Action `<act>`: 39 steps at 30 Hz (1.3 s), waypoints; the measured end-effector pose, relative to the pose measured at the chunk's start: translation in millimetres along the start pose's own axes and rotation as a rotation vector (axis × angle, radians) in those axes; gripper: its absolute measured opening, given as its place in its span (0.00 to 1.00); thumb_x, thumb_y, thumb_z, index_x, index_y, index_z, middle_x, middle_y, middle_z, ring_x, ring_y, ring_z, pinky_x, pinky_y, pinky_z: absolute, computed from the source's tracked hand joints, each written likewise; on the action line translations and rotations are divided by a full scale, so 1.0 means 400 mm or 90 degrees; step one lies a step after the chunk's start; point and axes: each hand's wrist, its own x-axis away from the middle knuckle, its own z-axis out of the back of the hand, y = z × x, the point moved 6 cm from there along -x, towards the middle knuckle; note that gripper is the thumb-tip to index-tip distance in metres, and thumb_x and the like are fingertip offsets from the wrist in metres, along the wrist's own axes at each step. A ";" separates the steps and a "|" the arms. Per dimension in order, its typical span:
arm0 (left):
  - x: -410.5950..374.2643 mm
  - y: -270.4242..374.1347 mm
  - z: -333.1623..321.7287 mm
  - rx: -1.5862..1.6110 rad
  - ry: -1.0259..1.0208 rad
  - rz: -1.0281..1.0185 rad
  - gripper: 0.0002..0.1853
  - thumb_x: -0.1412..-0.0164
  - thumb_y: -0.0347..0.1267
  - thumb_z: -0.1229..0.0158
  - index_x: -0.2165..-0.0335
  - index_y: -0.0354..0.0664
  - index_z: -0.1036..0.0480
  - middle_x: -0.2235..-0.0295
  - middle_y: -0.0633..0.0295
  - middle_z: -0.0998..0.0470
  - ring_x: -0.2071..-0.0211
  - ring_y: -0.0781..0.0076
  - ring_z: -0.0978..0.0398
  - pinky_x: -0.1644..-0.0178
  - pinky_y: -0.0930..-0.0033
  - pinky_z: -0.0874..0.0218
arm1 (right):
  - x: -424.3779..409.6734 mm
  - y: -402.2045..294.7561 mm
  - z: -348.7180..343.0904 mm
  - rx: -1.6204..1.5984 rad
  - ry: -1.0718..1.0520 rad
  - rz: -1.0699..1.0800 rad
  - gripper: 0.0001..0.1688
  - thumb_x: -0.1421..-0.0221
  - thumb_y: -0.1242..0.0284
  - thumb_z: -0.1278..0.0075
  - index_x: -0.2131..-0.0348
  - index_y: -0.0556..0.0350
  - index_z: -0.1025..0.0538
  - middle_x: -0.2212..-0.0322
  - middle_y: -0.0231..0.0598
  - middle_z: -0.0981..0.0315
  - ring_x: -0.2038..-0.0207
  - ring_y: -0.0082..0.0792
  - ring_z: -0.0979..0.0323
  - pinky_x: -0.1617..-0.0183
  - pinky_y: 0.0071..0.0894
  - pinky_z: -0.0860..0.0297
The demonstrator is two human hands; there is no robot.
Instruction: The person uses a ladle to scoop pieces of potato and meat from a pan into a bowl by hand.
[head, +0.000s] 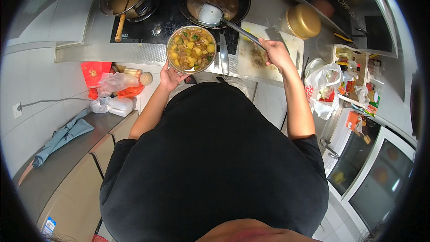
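My left hand holds a round bowl from its lower left side. The bowl is full of stew with yellow potato-like chunks, bits of meat and green pieces. My right hand grips the long dark handle of a metal wok spatula. The spatula's blade lies over the near edge of a dark wok, which holds brown sauce with small bits in it. The wok stands on a black cooktop, just beyond the bowl.
A lidded pot with a wooden handle stands left on the cooktop. A cleaver lies on a white cutting board. Nearby are a gold pot, a metal utensil, a white plastic bag and a condiment rack.
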 end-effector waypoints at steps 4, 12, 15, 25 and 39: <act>-0.002 0.000 0.003 0.008 -0.006 0.009 0.44 0.30 0.60 0.59 0.30 0.41 0.49 0.31 0.49 0.43 0.32 0.42 0.42 0.32 0.35 0.46 | 0.001 -0.040 0.032 0.011 -0.046 0.011 0.24 0.31 0.55 0.48 0.62 0.59 0.16 0.88 0.19 0.44 0.85 0.16 0.46 0.79 0.23 0.37; 0.001 -0.001 -0.002 0.019 -0.001 0.006 0.43 0.30 0.59 0.59 0.31 0.41 0.47 0.32 0.46 0.41 0.33 0.41 0.40 0.32 0.35 0.45 | 0.059 -0.109 0.095 -0.037 -0.093 0.036 0.23 0.32 0.54 0.48 0.59 0.55 0.17 0.88 0.16 0.48 0.86 0.14 0.50 0.80 0.18 0.41; 0.000 0.000 -0.001 0.027 -0.012 0.012 0.43 0.30 0.59 0.58 0.31 0.41 0.47 0.32 0.46 0.41 0.33 0.41 0.39 0.33 0.35 0.44 | 0.056 -0.092 0.105 -0.069 -0.026 0.061 0.24 0.32 0.54 0.48 0.60 0.59 0.17 0.87 0.18 0.45 0.85 0.14 0.45 0.79 0.19 0.40; -0.005 0.001 0.008 0.013 -0.021 0.007 0.45 0.31 0.61 0.56 0.30 0.41 0.51 0.30 0.51 0.46 0.32 0.40 0.42 0.32 0.35 0.46 | 0.058 -0.140 0.068 0.354 0.360 0.313 0.24 0.35 0.54 0.46 0.57 0.54 0.16 0.70 0.52 0.17 0.68 0.51 0.19 0.60 0.43 0.24; 0.002 0.000 -0.004 -0.006 -0.010 -0.003 0.45 0.30 0.62 0.61 0.30 0.41 0.52 0.29 0.52 0.48 0.32 0.40 0.44 0.31 0.34 0.48 | -0.198 -0.192 0.127 0.251 0.046 -0.007 0.29 0.31 0.49 0.54 0.60 0.55 0.17 0.85 0.29 0.41 0.85 0.22 0.39 0.80 0.22 0.32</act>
